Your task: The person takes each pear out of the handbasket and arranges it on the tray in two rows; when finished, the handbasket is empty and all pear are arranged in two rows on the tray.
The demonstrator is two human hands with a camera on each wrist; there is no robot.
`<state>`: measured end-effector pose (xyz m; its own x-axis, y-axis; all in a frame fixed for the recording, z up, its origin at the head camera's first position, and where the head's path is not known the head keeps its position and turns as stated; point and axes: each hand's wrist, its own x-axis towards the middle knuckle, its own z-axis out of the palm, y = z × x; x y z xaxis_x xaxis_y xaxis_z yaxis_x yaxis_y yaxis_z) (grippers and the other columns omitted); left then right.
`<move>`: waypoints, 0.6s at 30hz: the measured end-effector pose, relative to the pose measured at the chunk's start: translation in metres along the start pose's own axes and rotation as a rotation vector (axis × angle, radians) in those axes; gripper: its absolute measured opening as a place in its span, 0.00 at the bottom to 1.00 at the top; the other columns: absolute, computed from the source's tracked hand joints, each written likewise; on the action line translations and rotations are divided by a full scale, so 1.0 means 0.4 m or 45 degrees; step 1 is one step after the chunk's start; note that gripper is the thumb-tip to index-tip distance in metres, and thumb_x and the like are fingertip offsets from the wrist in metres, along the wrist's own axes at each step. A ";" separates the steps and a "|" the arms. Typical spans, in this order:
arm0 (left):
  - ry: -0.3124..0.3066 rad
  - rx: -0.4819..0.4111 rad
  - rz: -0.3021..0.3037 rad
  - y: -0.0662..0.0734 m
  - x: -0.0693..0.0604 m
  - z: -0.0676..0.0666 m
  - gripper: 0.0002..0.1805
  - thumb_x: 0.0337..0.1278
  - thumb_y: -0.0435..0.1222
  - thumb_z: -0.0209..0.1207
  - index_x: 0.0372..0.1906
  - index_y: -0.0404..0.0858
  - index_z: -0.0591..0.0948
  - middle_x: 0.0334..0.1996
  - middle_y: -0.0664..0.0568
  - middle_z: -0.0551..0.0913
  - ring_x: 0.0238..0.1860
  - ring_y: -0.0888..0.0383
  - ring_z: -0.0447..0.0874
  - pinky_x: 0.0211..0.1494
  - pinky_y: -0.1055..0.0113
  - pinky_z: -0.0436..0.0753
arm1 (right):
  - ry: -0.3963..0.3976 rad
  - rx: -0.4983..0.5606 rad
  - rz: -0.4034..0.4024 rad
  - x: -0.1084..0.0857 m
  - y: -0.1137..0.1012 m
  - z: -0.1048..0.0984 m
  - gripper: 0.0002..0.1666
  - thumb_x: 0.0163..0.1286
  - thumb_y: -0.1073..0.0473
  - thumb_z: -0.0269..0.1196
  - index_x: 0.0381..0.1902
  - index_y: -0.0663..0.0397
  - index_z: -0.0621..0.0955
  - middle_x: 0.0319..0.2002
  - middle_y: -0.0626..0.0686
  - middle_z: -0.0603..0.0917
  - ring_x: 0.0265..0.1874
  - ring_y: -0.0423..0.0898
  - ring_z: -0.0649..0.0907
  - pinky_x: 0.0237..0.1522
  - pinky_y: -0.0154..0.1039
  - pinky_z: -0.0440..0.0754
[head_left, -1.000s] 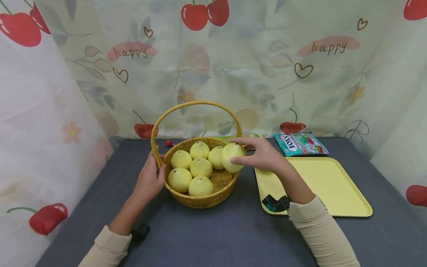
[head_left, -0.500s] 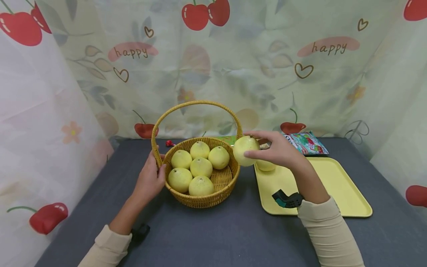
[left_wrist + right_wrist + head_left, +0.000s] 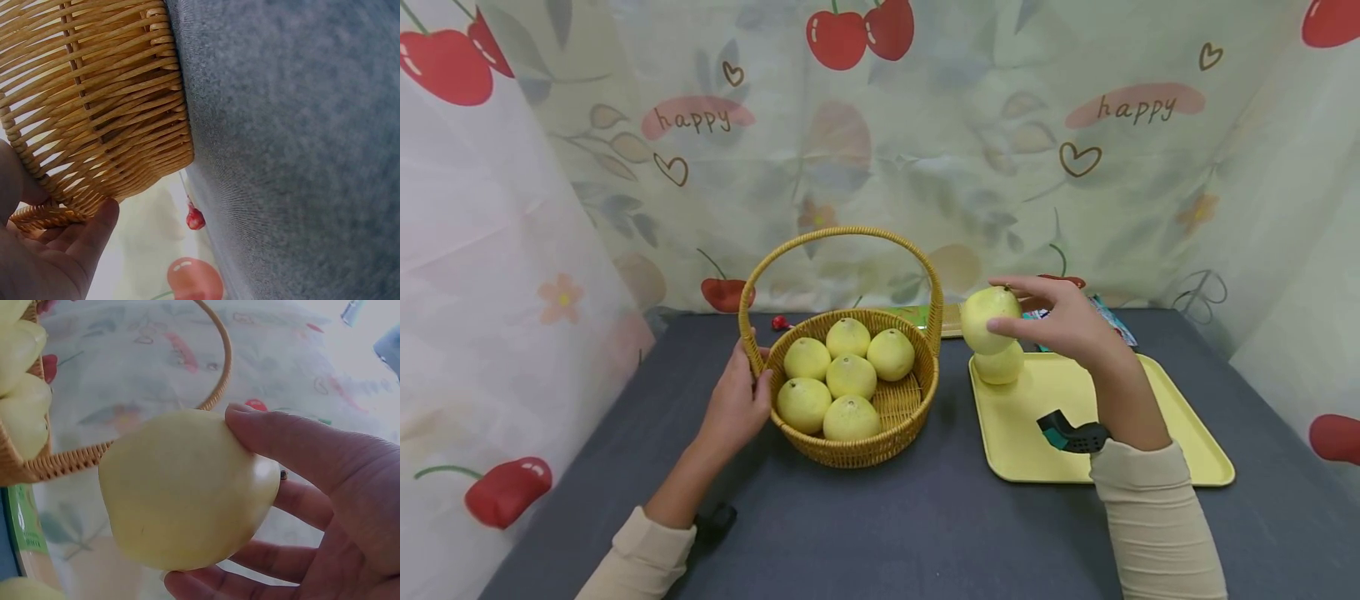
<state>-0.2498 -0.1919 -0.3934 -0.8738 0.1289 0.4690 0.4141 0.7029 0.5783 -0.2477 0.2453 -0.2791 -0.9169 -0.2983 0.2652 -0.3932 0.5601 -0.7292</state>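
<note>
My right hand (image 3: 1060, 321) pinches a round, pale yellow-green pear (image 3: 991, 321) between thumb and fingers, above the left back corner of the yellow tray (image 3: 1105, 417). In the right wrist view the pear (image 3: 187, 494) fills the middle, its short dark stem toward the palm. A second pear (image 3: 1000, 364) lies on the tray, partly covered by the held one. With my left hand (image 3: 737, 400) I grip the wicker basket (image 3: 850, 454) at its left side, where the handle meets the rim. Several pears (image 3: 852, 377) lie inside. The left wrist view shows thumb and fingers on the rim.
Behind the right hand lies a blue-green snack bag (image 3: 1112, 321), mostly covered. A green packet (image 3: 917, 315) sits behind the basket, and a small red object (image 3: 781, 322) at its back left. A printed curtain (image 3: 880, 167) hangs along the table's back edge.
My right hand has carried the pear from over the basket's right side rightward and slightly up, to above the tray corner. The left hand and basket stay in place.
</note>
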 end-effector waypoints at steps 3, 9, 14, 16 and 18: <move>-0.007 -0.002 -0.004 -0.001 0.001 0.000 0.35 0.71 0.27 0.52 0.76 0.27 0.52 0.57 0.34 0.74 0.57 0.39 0.75 0.56 0.43 0.75 | 0.016 -0.015 0.052 -0.004 0.012 -0.017 0.36 0.65 0.46 0.71 0.70 0.42 0.76 0.61 0.55 0.78 0.56 0.56 0.79 0.49 0.52 0.77; -0.015 0.007 -0.018 -0.003 0.002 0.000 0.35 0.71 0.27 0.52 0.77 0.28 0.52 0.57 0.34 0.74 0.57 0.40 0.75 0.56 0.43 0.75 | 0.031 -0.052 0.156 -0.007 0.033 -0.039 0.37 0.65 0.44 0.70 0.71 0.42 0.75 0.62 0.60 0.75 0.58 0.57 0.76 0.51 0.54 0.74; -0.018 0.001 -0.021 -0.004 0.003 0.001 0.35 0.71 0.27 0.52 0.77 0.28 0.52 0.57 0.35 0.74 0.56 0.40 0.75 0.56 0.43 0.75 | 0.036 -0.060 0.179 -0.006 0.057 -0.049 0.38 0.65 0.43 0.70 0.71 0.45 0.74 0.63 0.61 0.74 0.58 0.59 0.76 0.51 0.54 0.75; -0.022 -0.004 -0.025 -0.006 0.003 0.001 0.35 0.71 0.27 0.52 0.77 0.28 0.51 0.57 0.35 0.74 0.57 0.40 0.75 0.56 0.43 0.75 | 0.031 -0.046 0.192 -0.007 0.069 -0.053 0.39 0.65 0.43 0.70 0.71 0.46 0.74 0.64 0.61 0.74 0.58 0.60 0.76 0.50 0.53 0.76; -0.023 -0.005 -0.026 -0.006 0.004 0.001 0.35 0.71 0.27 0.52 0.77 0.28 0.51 0.57 0.35 0.74 0.57 0.40 0.76 0.56 0.43 0.75 | 0.025 -0.041 0.201 -0.008 0.079 -0.060 0.40 0.66 0.43 0.70 0.72 0.47 0.73 0.65 0.62 0.73 0.59 0.61 0.76 0.49 0.52 0.77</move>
<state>-0.2522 -0.1930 -0.3944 -0.8866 0.1273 0.4446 0.3970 0.7026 0.5906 -0.2588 0.2824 -0.2878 -0.9685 -0.1897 0.1615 -0.2458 0.6233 -0.7423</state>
